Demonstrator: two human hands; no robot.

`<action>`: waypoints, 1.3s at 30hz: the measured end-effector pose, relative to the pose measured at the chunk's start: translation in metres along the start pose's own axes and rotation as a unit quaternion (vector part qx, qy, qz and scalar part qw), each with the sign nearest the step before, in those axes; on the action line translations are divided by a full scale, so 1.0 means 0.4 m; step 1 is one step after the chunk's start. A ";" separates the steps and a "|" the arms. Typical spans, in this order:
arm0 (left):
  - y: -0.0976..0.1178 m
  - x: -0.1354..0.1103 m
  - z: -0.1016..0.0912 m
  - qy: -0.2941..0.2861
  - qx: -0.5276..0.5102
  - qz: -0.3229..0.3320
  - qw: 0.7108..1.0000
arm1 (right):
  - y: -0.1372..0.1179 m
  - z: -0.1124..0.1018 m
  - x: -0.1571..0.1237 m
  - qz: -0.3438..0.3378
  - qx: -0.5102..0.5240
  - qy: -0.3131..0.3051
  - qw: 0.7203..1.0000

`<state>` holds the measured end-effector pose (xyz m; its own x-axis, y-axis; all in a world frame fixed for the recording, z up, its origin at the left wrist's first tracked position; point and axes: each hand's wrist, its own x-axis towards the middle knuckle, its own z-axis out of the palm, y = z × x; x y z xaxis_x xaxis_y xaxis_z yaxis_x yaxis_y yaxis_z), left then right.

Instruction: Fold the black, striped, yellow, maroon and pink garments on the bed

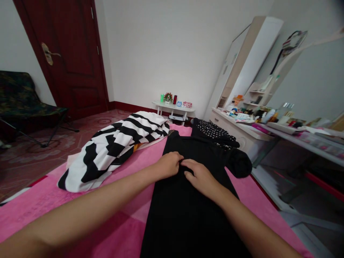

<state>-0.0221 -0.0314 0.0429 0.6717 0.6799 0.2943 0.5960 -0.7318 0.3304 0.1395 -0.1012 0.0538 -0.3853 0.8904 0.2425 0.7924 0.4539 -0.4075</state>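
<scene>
A black garment (pixel 185 215) lies spread lengthwise over the pink bed cover (pixel 126 208), directly in front of me. My left hand (pixel 170 165) is on its upper part, with the fingers curled and closed on the cloth. Close beside it, my right hand (pixel 200 177) rests on the same garment; its fingers reach toward the left fingertips and the thumb stands apart. The fingertips of both hands nearly meet. A rolled black piece of clothing (pixel 240 163) sits to the right of the garment.
A black-and-white patterned cloth (pixel 118 143) is heaped at the left. Black clothing with white dots (pixel 213 130) lies at the bed's far right. Beyond stand a small white table (pixel 173 106), a cluttered dressing table (pixel 248 130), a camouflage folding chair (pixel 24 95) and a dark red door (pixel 64 53).
</scene>
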 end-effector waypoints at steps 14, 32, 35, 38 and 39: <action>-0.280 0.333 0.174 -0.050 0.082 -0.127 0.987 | 0.043 0.136 0.031 0.047 -0.083 -0.026 0.995; -0.211 0.070 0.135 0.132 0.056 -0.201 0.969 | -0.047 0.110 0.002 0.045 -0.090 0.042 0.994; -0.226 0.091 0.111 0.142 0.024 -0.235 0.961 | -0.122 0.101 -0.045 0.068 -0.083 -0.019 0.994; -0.257 0.149 0.089 0.119 -0.016 -0.283 0.952 | -0.195 0.103 -0.092 0.056 -0.095 -0.078 0.991; -0.268 0.171 0.086 0.110 -0.025 -0.291 0.950 | -0.214 0.106 -0.099 0.050 -0.095 -0.103 0.989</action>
<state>-0.0249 0.0919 -0.0033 0.1225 0.9663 0.2265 0.8131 -0.2286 0.5354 0.0671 -0.1739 0.0417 -0.3742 0.9272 0.0165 0.8980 0.3667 -0.2433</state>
